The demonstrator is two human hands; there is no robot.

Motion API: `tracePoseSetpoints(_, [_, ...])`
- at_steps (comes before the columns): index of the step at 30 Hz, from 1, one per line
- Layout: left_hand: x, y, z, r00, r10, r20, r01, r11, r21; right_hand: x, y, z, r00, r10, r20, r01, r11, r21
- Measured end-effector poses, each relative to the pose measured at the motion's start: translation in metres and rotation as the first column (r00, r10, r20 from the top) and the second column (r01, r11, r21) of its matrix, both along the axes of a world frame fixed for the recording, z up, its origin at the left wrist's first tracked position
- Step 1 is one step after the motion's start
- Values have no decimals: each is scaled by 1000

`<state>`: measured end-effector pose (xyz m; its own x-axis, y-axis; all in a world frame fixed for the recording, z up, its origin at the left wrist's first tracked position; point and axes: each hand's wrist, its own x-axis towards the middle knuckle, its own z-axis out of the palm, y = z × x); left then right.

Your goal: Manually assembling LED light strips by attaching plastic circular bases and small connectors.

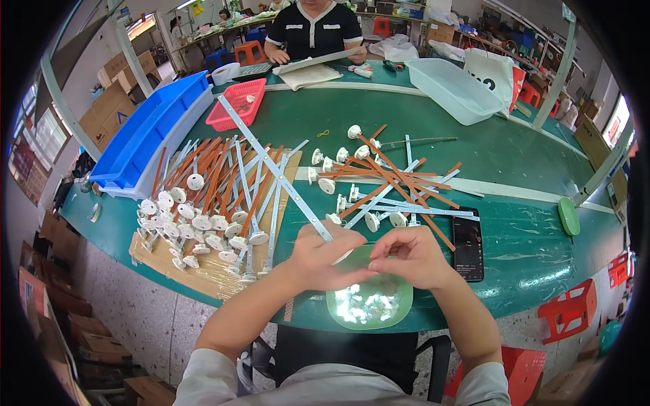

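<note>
My left hand (323, 258) is closed around the lower end of a long, light blue strip (272, 166) with small dots along it. The strip slants up and to the left, above the table. A bit of white shows under the left fingers, mostly hidden. My right hand (414, 254) is pinched, its fingertips close to the left fingertips; whatever they hold is too small to make out. Beneath both hands stands a light green bowl (404, 308) with small shiny pieces in it. To its right lies a black phone (468, 247) with its screen lit.
Many brown and light blue strips with white round ends (201, 221) lie on cardboard (156, 254) at left. A looser pile (389, 179) crosses the middle. Beyond are a blue bin (145, 135), pink basket (233, 116) and clear tub (455, 91). A person (313, 30) sits opposite.
</note>
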<state>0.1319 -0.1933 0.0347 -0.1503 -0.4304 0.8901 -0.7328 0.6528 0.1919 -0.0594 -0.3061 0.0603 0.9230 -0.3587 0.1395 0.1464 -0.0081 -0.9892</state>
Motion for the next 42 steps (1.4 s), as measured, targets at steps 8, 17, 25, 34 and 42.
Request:
tracePoseSetpoints(8, [-3,-2,0,996,56,-65,-56,998,-7,1,2,1,999,-37,-25,37,999,0])
tracePoseSetpoints(17, [-4,2,10,986,100,-136,-93,994,56,0,2,-4,991,-17,130,8,998,65])
tracePoseSetpoints(25, [-6,6,10,982,156,-110,-152,987,51,12,9,-15,947,-265,183,260,964,51])
tracePoseSetpoints(34, [-9,3,7,983,162,-91,-157,985,67,14,12,-24,920,-331,210,349,936,-52])
tracePoseSetpoints(42, [-9,7,9,974,160,-160,-140,982,129,13,15,-16,905,-363,222,424,812,-401])
